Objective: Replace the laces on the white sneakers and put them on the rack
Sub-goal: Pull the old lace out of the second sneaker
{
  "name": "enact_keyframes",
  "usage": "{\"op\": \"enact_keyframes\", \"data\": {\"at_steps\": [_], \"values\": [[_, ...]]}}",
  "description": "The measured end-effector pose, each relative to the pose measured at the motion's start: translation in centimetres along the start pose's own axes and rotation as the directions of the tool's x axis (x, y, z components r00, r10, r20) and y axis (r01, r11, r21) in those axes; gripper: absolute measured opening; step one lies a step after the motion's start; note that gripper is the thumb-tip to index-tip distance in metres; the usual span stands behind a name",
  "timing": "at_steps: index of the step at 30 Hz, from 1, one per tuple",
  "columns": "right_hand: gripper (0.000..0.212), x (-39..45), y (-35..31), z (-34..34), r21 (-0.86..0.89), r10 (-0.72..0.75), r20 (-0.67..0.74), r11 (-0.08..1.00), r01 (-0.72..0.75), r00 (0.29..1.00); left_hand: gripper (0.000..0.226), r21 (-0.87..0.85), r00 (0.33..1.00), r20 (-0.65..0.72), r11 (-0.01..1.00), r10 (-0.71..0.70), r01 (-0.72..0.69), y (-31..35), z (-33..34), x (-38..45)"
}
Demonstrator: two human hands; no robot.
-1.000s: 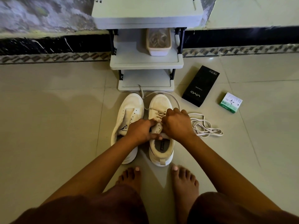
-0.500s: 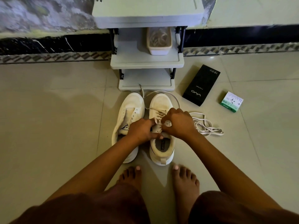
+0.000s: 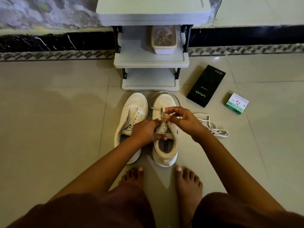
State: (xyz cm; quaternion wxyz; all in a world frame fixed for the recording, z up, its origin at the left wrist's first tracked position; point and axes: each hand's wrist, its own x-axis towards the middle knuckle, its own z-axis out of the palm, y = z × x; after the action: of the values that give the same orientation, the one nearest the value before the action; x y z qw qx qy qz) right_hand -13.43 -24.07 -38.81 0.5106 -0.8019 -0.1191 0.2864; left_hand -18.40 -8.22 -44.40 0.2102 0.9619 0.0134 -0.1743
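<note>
While left hand (image 3: 146, 131) grips the sneaker (image 3: 165, 137) tongue, right hand (image 3: 184, 119) pinches lace (image 3: 162, 112) above it.

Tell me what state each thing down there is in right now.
Left sneaker: on the floor, no lace in it.
Right sneaker: on the floor, partly laced.
Lace: a loop pulled up from the right sneaker.
Left hand: holds the right sneaker by its tongue.
Right hand: fingers pinch the lace.
Loose lace: lying in a heap on the floor.
Rack: standing, no sneakers on it.
Black box: closed, flat on the floor.
</note>
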Motion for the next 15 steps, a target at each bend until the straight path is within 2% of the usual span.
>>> {"op": "enact_keyframes", "data": {"at_steps": [1, 2, 3, 5, 7, 9, 10, 11, 12, 13, 14, 15], "values": [[0.032, 0.2, 0.5, 0.0, -0.238, 0.013, 0.047, 0.971, -0.001, 0.999, 0.066, -0.010, 1.000, 0.001, 1.000, -0.004, 0.004, -0.1, 0.0, 0.0], [0.042, 0.4, 1.0, 0.1, -0.513, 0.032, 0.093, 0.858, 0.020, 0.995, 0.066, -0.019, 1.000, 0.004, 1.000, -0.010, 0.010, -0.1, 0.0, 0.0], [0.046, 0.6, 1.3, 0.2, -0.707, 0.040, 0.105, 0.706, 0.047, 0.994, 0.066, -0.025, 1.000, 0.007, 1.000, -0.018, 0.018, -0.1, 0.0, 0.0], [0.041, 0.6, 1.2, 0.9, -0.855, -0.037, 0.057, 0.515, 0.068, 0.998, 0.066, -0.022, 0.999, 0.012, 0.999, -0.030, 0.030, -0.1, 0.0, 0.0], [0.031, 0.7, 1.0, 1.8, -0.923, -0.166, 0.040, 0.372, 0.099, 0.985, 0.067, -0.012, 1.000, 0.007, 1.000, -0.029, 0.029, 0.0, 0.0, -0.1], [0.027, 0.9, 1.0, 2.3, -0.960, -0.229, 0.038, 0.261, 0.099, 0.973, 0.067, -0.004, 1.000, 0.001, 1.000, -0.029, 0.029, 0.0, 0.1, -0.2], [0.026, 0.9, 1.1, 2.3, -0.957, -0.233, 0.026, 0.276, 0.092, 0.972, 0.067, -0.003, 1.000, 0.002, 1.000, -0.026, 0.026, 0.0, 0.1, -0.3], [0.025, 1.0, 0.9, 2.2, -0.928, -0.206, 0.000, 0.364, 0.076, 0.979, 0.067, -0.005, 1.000, -0.001, 1.000, -0.020, 0.020, 0.0, 0.1, -0.3], [0.021, 0.9, 0.6, 1.8, -0.831, -0.147, -0.041, 0.554, 0.048, 0.988, 0.067, -0.011, 1.000, -0.002, 1.000, -0.012, 0.012, -0.1, 0.1, -0.4], [0.015, 0.8, 0.1, 1.3, -0.625, -0.058, -0.060, 0.781, 0.008, 0.997, 0.066, -0.017, 1.000, -0.005, 1.000, -0.008, 0.008, -0.1, 0.0, -0.3], [0.009, 0.6, -0.5, 0.7, -0.320, 0.018, -0.027, 0.947, -0.026, 0.999, 0.066, -0.021, 1.000, -0.008, 1.000, -0.007, 0.007, -0.2, 0.0, -0.3], [0.012, 0.3, -1.2, 0.1, -0.064, 0.050, 0.017, 0.997, -0.048, 0.999, 0.067, -0.020, 1.000, -0.012, 1.000, -0.009, 0.009, -0.2, -0.1, -0.3]]}}
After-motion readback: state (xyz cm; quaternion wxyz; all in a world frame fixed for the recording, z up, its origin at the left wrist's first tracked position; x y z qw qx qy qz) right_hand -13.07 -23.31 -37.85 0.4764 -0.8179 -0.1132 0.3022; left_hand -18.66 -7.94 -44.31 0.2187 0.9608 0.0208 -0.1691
